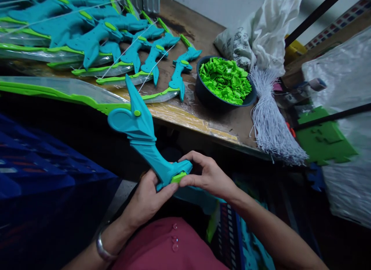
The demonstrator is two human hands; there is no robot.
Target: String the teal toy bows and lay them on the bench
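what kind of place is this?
Likely a toy assembly bench in a small workshop. Many identical teal toy bows lie stacked on the wooden table, beside a bowl of green plastic clips and a bundle of white strings.

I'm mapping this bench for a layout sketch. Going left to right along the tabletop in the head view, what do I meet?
Pile of teal toy bows → dark bowl of green plastic pieces → bundle of white strings → green foam sheet.
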